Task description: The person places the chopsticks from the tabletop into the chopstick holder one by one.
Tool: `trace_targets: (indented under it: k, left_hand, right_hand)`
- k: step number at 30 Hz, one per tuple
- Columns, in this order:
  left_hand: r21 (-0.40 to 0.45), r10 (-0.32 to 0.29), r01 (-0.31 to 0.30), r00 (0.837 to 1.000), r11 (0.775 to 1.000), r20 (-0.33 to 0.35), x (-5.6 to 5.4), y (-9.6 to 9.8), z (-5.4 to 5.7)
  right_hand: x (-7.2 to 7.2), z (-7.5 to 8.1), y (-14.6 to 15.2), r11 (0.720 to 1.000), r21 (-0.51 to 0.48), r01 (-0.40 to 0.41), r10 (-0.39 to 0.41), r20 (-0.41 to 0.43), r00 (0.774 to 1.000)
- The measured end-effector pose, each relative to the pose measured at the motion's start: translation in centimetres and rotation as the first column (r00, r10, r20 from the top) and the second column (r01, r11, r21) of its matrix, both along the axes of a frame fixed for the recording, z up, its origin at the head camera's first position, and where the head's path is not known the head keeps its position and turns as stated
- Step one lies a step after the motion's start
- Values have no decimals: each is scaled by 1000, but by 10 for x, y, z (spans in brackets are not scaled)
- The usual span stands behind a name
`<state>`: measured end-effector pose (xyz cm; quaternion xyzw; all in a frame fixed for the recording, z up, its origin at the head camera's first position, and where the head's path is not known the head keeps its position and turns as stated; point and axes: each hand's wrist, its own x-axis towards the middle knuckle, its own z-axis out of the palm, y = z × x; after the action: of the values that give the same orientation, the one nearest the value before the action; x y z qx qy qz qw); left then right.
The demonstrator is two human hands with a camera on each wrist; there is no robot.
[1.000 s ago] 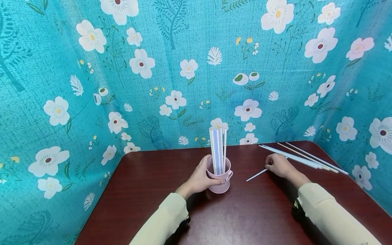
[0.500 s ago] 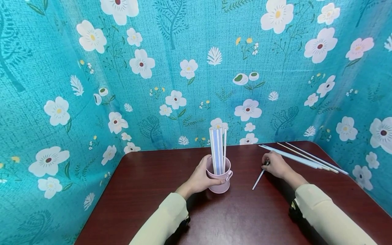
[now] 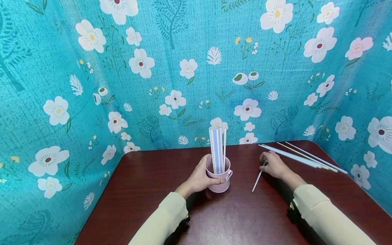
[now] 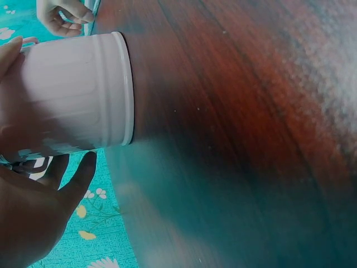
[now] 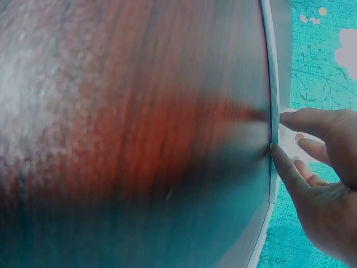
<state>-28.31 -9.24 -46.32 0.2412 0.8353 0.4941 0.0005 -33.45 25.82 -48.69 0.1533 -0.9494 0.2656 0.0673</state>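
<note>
A small pink bucket with a side handle stands on the table. My left hand holds it from the left, thumb across the front just below the rim. Several thin white and blue sticks stand upright in the bucket, slightly tilted; their lower ends are hidden inside. To the right, my right hand pinches one thin pale stick low over the table, its near end pointing toward me. In the right wrist view, thumb and forefinger meet at this stick, which lies along the tabletop.
Loose light blue sticks lie at the table's right rear, beyond my right hand. Beside them are a cream stick and another pale stick. A turquoise floral cloth hangs round the dark red table.
My right hand has shifted slightly left, and the stick has swung from slanting left to pointing more toward me. My left hand and the bucket have stayed in place.
</note>
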Motion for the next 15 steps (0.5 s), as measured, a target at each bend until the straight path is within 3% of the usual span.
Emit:
trace_targets:
  k: [15]
  left_hand:
    - [11,-5,5,1000,1000,7,-1,0,-1]
  right_hand:
    - [-1,-1,-6,1000,8,-27,27,34,999]
